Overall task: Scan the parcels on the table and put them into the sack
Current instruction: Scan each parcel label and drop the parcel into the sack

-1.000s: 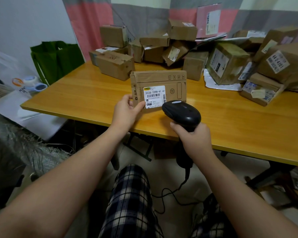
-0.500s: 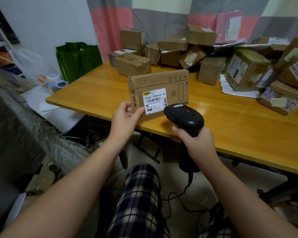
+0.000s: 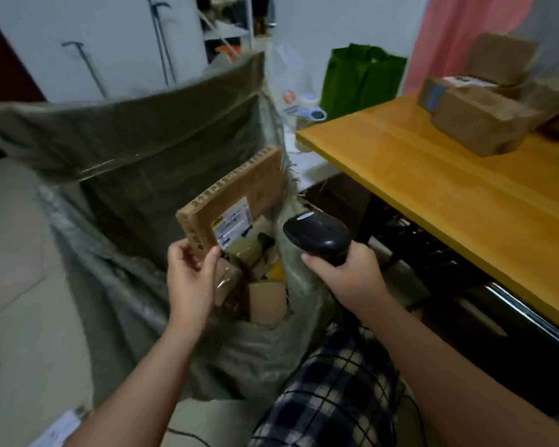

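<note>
My left hand (image 3: pixel 189 279) pinches the lower corner of a flat brown cardboard parcel (image 3: pixel 236 196) with a white barcode label, tilted over the open mouth of a large grey-green woven sack (image 3: pixel 136 146). Several parcels (image 3: pixel 267 301) lie inside the sack below it. My right hand (image 3: pixel 352 279) grips a black handheld barcode scanner (image 3: pixel 317 235) just right of the parcel, beside the sack's edge. More brown parcels (image 3: pixel 478 124) sit on the wooden table (image 3: pixel 449 188) at the right.
A green bag (image 3: pixel 362 79) and a white plastic bag (image 3: pixel 291 82) stand behind the table's left corner. Metal table legs (image 3: pixel 504 304) run under the tabletop. My checked trouser legs (image 3: pixel 329 388) are at the bottom. Bare floor (image 3: pixel 13 253) lies left of the sack.
My view has swung left from the table to the sack. My left hand has carried the labelled parcel off the table and over the sack's mouth; my right hand followed with the scanner.
</note>
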Demonstrator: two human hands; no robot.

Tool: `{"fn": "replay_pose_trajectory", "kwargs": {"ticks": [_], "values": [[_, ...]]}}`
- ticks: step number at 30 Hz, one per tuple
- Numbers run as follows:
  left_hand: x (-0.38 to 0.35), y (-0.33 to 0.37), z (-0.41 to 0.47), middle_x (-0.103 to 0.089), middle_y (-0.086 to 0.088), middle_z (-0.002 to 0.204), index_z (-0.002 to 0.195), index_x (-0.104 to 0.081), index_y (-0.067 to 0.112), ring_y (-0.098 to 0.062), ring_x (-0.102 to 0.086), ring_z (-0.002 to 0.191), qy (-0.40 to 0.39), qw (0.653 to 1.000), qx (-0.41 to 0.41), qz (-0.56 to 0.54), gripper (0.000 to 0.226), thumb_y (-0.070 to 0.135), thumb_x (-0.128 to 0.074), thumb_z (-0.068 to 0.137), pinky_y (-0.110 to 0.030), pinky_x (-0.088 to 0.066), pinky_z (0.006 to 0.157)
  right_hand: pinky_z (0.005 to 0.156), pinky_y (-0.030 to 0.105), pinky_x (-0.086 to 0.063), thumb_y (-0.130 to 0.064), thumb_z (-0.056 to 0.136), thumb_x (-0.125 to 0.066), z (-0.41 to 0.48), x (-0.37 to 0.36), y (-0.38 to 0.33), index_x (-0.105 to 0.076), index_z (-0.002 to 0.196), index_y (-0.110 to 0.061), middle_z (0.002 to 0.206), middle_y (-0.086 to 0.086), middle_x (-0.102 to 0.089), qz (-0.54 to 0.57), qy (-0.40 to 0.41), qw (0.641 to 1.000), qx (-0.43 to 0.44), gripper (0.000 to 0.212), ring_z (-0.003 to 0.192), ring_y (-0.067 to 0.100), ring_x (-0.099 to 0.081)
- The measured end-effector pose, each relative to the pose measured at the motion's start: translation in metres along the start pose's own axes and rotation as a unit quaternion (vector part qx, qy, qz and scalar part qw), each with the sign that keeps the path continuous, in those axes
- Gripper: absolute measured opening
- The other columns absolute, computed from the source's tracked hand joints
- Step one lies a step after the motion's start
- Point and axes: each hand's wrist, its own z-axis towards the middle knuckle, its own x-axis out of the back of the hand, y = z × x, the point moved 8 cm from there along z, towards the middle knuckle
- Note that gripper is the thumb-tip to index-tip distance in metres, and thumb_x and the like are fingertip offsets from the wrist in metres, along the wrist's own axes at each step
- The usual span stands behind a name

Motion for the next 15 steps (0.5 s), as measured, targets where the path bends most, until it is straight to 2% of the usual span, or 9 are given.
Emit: {"fn": "replay_pose_trajectory", "kwargs": {"ticks": [2, 4, 6, 9, 12, 15], "values": [[0.021, -0.022, 0.011, -0.055, 0.011, 0.088, 0.102, -0.047, 0.018, 0.003, -0.054, 0.079, 0.020, 0.999, 0.017, 0.037, 0.025, 0.017, -0.068, 0.088, -0.006, -0.041, 0.069, 0.062, 0.024, -0.051, -0.028, 0.076, -0.079, 0.011, -0.017, 0.001, -0.069, 0.080, -0.018, 0.073, -0.004, -0.070, -0.016, -0.017, 1.000, 0.004, 0.015, 0.075, -0.006, -0.062], [0.028, -0.041, 0.024, -0.059, 0.000, 0.094, 0.099, -0.051, 0.017, -0.014, -0.058, 0.091, 0.006, 0.996, 0.026, 0.083, 0.021, 0.018, -0.068, 0.087, -0.024, -0.048, 0.079, 0.060, 0.019, -0.049, -0.030, 0.075, -0.080, 0.022, -0.030, 0.003, -0.065, 0.073, -0.025, 0.070, -0.009, -0.067, -0.040, -0.023, 0.999, 0.005, 0.016, 0.072, -0.011, -0.060], [0.021, -0.055, 0.038, -0.059, -0.006, 0.098, 0.097, -0.053, 0.016, -0.022, -0.058, 0.094, -0.022, 0.989, 0.028, 0.142, 0.018, 0.019, -0.068, 0.087, -0.038, -0.049, 0.084, 0.062, 0.028, -0.052, -0.030, 0.075, -0.079, 0.031, -0.040, 0.008, -0.064, 0.070, -0.019, 0.069, -0.002, -0.067, -0.051, -0.028, 0.998, -0.011, 0.020, 0.072, -0.005, -0.061], [-0.007, -0.058, 0.067, -0.054, -0.003, 0.100, 0.095, -0.054, 0.018, -0.018, -0.054, 0.092, -0.068, 0.980, 0.006, 0.189, 0.017, 0.021, -0.068, 0.087, -0.033, -0.046, 0.081, 0.064, 0.036, -0.053, -0.029, 0.076, -0.079, 0.042, -0.051, 0.016, -0.067, 0.075, -0.012, 0.070, 0.006, -0.068, -0.050, -0.034, 0.998, -0.027, 0.021, 0.072, 0.005, -0.062], [-0.045, -0.056, 0.098, -0.049, 0.002, 0.103, 0.098, -0.053, 0.023, -0.015, -0.052, 0.092, -0.115, 0.969, -0.028, 0.219, 0.016, 0.023, -0.066, 0.088, -0.030, -0.044, 0.080, 0.063, 0.033, -0.052, -0.031, 0.076, -0.078, 0.053, -0.056, 0.023, -0.069, 0.078, -0.012, 0.073, 0.008, -0.068, -0.054, -0.038, 0.997, -0.039, 0.021, 0.071, 0.006, -0.061], [-0.079, -0.062, 0.121, -0.049, 0.005, 0.106, 0.102, -0.053, 0.027, -0.013, -0.052, 0.095, -0.154, 0.957, -0.024, 0.245, 0.017, 0.025, -0.063, 0.089, -0.031, -0.047, 0.084, 0.062, 0.031, -0.051, -0.031, 0.077, -0.077, 0.061, -0.057, 0.033, -0.069, 0.077, -0.013, 0.072, 0.006, -0.068, -0.041, -0.032, 0.997, -0.055, 0.020, 0.071, 0.007, -0.062]]}}
